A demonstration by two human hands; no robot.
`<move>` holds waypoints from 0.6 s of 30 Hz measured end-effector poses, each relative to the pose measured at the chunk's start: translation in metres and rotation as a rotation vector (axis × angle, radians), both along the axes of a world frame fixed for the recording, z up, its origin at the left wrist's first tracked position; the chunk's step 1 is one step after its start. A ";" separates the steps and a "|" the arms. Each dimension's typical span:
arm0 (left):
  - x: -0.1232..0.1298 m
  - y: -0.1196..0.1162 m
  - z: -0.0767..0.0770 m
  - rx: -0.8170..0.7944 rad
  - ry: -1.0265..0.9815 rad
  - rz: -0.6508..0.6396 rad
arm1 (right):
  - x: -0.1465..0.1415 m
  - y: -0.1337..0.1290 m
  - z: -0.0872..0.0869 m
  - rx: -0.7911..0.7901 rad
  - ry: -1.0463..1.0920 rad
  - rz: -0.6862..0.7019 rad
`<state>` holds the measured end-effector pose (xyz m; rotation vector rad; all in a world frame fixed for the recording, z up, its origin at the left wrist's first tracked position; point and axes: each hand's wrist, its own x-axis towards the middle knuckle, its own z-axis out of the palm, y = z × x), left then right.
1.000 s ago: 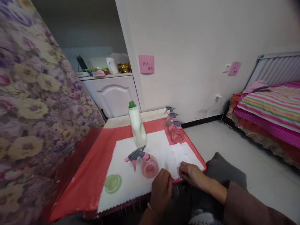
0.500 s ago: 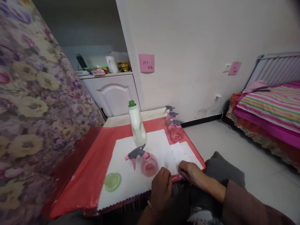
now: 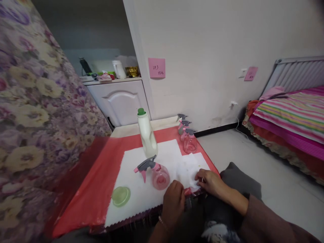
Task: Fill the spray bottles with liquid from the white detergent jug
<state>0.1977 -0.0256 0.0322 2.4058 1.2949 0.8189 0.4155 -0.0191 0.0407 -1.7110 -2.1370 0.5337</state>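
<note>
My left hand is curled into a loose fist at the table's front edge, and I cannot see inside it. Just beyond it lies a clear pink spray bottle with a grey and pink trigger head, tipped toward the left. My right hand is at the front right corner, thumb and fingers bent down onto a thin white tissue, its near edge at the fingertips. Behind the spray bottle stands a pale green jug with a green stopper in its neck. A green round lid lies on the white cloth at the left.
Several spray bottles stand in a row along the table's right side. A red cover lies over the table. Behind are a cabinet with items on top, a floral curtain at left and a bed at right.
My right hand has moved slightly up and right over the tissue, and the tissue's near edge has shifted. My left hand and the bottles are unchanged.
</note>
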 end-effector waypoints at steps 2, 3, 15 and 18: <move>-0.001 0.000 0.001 -0.017 -0.011 0.013 | 0.005 -0.005 0.003 -0.013 -0.022 0.022; -0.001 0.000 0.001 -0.023 -0.015 0.017 | 0.006 -0.007 0.004 -0.016 -0.034 0.031; -0.006 0.002 0.005 -0.069 -0.094 0.061 | -0.026 -0.006 -0.008 0.103 -0.219 0.017; -0.007 0.004 0.007 -0.057 -0.119 0.086 | -0.025 -0.003 -0.002 0.127 -0.230 0.021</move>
